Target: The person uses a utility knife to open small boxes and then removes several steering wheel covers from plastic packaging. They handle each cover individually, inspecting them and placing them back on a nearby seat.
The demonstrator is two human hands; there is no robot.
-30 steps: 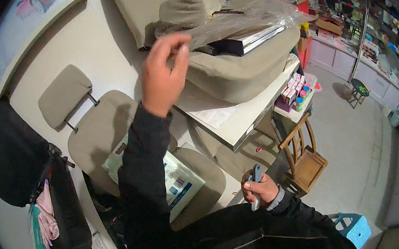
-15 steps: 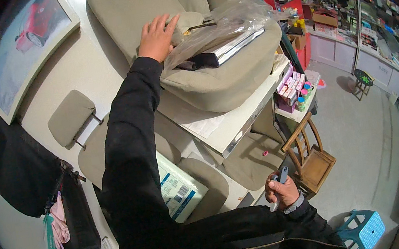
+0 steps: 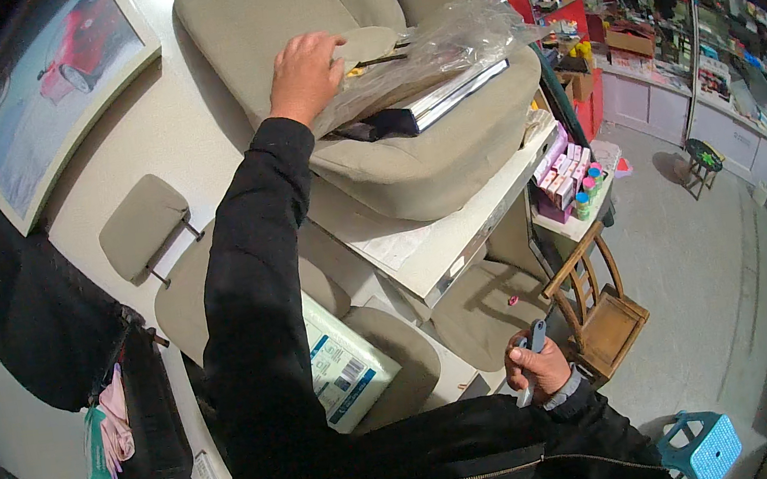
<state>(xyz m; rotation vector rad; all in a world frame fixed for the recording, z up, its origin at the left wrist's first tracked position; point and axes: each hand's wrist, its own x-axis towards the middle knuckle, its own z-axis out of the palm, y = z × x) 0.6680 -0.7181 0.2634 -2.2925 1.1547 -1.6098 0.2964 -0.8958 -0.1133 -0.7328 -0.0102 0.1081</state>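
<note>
My left hand (image 3: 306, 77) reaches far out over a beige car seat (image 3: 422, 165) lying on a white table. Its fingers curl over the edge of a small beige headrest (image 3: 366, 45), from which a dark rod sticks out. A clear plastic bag (image 3: 463, 35) lies beside it on the seat, around a dark-blue and white flat item like a folder (image 3: 452, 100). Close to my body, my right hand (image 3: 539, 372) is closed on a grey-blue handled tool (image 3: 538, 335); its pale lower end shows below the fist, its kind unclear.
More beige seats, one with a headrest (image 3: 145, 227), stand below the table (image 3: 425, 263). A white-green package (image 3: 347, 370) lies on one. To the right are a wooden chair (image 3: 613, 330), a blue stool (image 3: 707, 449) and small boxes (image 3: 564, 172). A black seat (image 3: 44, 313) stands left.
My left hand's fingers have drawn in from spread to curled, and the headrest under them has tipped to look flatter. The plastic bag has shifted slightly. My right hand keeps its hold.
</note>
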